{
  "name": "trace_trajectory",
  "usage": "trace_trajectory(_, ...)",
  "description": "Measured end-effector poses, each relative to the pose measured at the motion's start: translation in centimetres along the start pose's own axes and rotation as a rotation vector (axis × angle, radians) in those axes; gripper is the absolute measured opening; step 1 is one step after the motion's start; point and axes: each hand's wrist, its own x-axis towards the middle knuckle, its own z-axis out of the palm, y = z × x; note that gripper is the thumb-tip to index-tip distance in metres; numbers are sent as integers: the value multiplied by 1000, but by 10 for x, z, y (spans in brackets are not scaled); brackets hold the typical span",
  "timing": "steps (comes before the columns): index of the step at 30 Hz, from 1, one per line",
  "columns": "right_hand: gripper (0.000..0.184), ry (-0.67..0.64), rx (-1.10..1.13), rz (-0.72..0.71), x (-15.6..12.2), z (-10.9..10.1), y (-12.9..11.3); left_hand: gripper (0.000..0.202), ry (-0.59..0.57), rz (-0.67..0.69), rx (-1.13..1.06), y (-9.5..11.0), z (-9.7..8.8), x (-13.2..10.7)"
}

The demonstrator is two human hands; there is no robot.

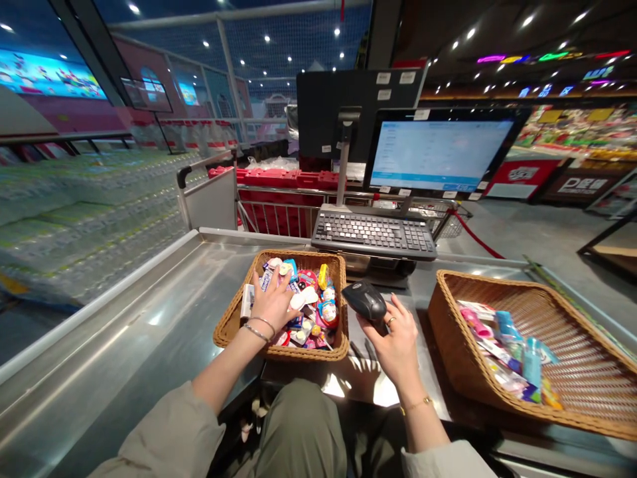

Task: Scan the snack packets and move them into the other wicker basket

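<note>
My left hand [271, 300] reaches down into a wicker basket [229, 325] full of small colourful packaged items [318, 302], its fingers bent around one of them at the basket's left side. My right hand [395, 338] grips a black handheld barcode scanner [365, 300] just right of that basket, the scanner's head pointing left toward the items. Bracelets show on both wrists, and a ring on the right hand.
A second wicker basket [587, 392] at the right holds several packaged items [512, 352]. Behind stand a keyboard [373, 234], a lit monitor [440, 154] and red shopping baskets [283, 179]. The steel counter [124, 345] stretches left. My knee [298, 425] sits below the counter edge.
</note>
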Motion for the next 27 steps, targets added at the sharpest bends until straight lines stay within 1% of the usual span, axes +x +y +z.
trace_trajectory(6,36,55,-22,10,1,-4,4,29,139,65,-36,16,-15,14)
trace_trajectory(14,37,150,-92,9,0,-9,7,35,310,126,-71,39,-23,34)
trace_trajectory(20,33,173,-136,-8,-2,-10,9,35,353,149,-68,55,-28,49)
trace_trajectory(27,31,196,-147,-34,-2,-9,7,36,375,163,-63,70,-28,58)
